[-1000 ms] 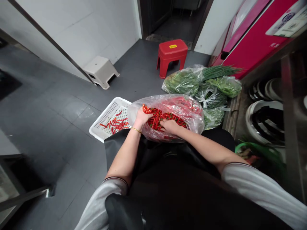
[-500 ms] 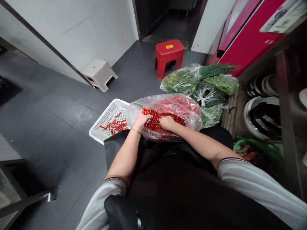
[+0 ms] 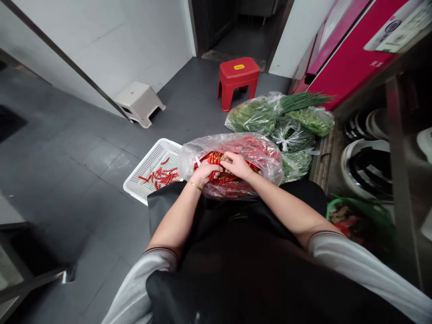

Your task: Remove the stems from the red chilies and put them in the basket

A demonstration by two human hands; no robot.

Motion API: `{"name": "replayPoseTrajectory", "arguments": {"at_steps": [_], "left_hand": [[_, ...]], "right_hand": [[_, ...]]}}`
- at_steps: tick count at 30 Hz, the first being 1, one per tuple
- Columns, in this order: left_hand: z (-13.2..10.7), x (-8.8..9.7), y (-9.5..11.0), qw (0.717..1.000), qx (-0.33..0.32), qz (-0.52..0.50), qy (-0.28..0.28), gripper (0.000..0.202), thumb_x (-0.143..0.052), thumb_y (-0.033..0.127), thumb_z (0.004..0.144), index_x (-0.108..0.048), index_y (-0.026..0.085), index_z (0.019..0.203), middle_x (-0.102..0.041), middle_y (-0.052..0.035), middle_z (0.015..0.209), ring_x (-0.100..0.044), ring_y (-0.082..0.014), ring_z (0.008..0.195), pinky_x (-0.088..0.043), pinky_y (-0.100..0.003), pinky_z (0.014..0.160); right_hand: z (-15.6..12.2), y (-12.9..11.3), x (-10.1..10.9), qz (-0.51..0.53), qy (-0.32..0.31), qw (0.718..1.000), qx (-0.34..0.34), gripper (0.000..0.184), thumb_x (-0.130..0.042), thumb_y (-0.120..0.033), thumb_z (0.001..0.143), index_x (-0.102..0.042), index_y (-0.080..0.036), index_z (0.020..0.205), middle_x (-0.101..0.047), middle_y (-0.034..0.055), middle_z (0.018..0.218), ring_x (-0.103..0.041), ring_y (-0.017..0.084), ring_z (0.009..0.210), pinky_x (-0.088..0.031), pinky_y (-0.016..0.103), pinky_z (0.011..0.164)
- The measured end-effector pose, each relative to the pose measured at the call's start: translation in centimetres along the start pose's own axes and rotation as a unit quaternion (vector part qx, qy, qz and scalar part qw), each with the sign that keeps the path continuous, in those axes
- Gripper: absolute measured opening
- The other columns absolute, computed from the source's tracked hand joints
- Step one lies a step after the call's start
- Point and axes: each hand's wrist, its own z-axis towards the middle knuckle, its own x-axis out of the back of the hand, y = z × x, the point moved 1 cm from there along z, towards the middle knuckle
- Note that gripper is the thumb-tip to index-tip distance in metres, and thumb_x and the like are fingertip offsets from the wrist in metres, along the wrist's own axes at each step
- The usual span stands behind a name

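Observation:
A clear plastic bag [image 3: 263, 155] full of small red chillies [image 3: 232, 177] rests on my lap over a black apron. My left hand [image 3: 206, 171] is closed round a bunch of chillies held above the pile. My right hand [image 3: 236, 164] meets it from the right, its fingers pinching at the tips of that same bunch. Left of the bag, a white perforated tray [image 3: 148, 164] on the floor holds several loose chillies [image 3: 164, 175].
Bags of green vegetables [image 3: 266, 114] and long chives [image 3: 303, 101] lie beyond the chilli bag. A red stool [image 3: 239, 78] and a beige stool [image 3: 138, 101] stand on the grey floor. Stacked pans [image 3: 367, 166] fill a shelf at right; a green bin [image 3: 351, 220] with scraps sits below.
Both hands rose out of the chilli pile and came together. The left hand now holds up a bunch, and the right hand moved left onto it.

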Motion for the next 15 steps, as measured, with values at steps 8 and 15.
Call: {"name": "replayPoseTrajectory", "arguments": {"at_steps": [8,15], "left_hand": [[-1.5,0.2,-0.1,0.982,-0.037,0.13,-0.128,0.028,-0.073,0.012,0.055,-0.054,0.016,0.075,-0.053,0.0058,0.051,-0.045,-0.0065,0.04,-0.034,-0.018,0.041],[0.2,1.0,0.2,0.964,-0.087,0.241,0.066,0.033,-0.071,0.0,0.047,-0.055,0.016,0.07,-0.057,0.0053,0.055,-0.049,-0.0085,0.047,-0.038,-0.02,0.048]], "right_hand": [[-4.0,3.1,-0.1,0.283,-0.102,0.945,-0.125,0.03,-0.06,-0.048,0.079,-0.046,-0.022,0.082,-0.054,-0.0078,0.053,-0.049,0.01,0.039,-0.043,0.021,0.041],[0.2,4.0,2.9,-0.371,0.002,0.928,-0.038,0.027,-0.048,-0.027,0.092,-0.065,-0.019,0.111,-0.069,0.0117,0.109,-0.065,0.022,0.099,-0.049,0.034,0.089]]}}
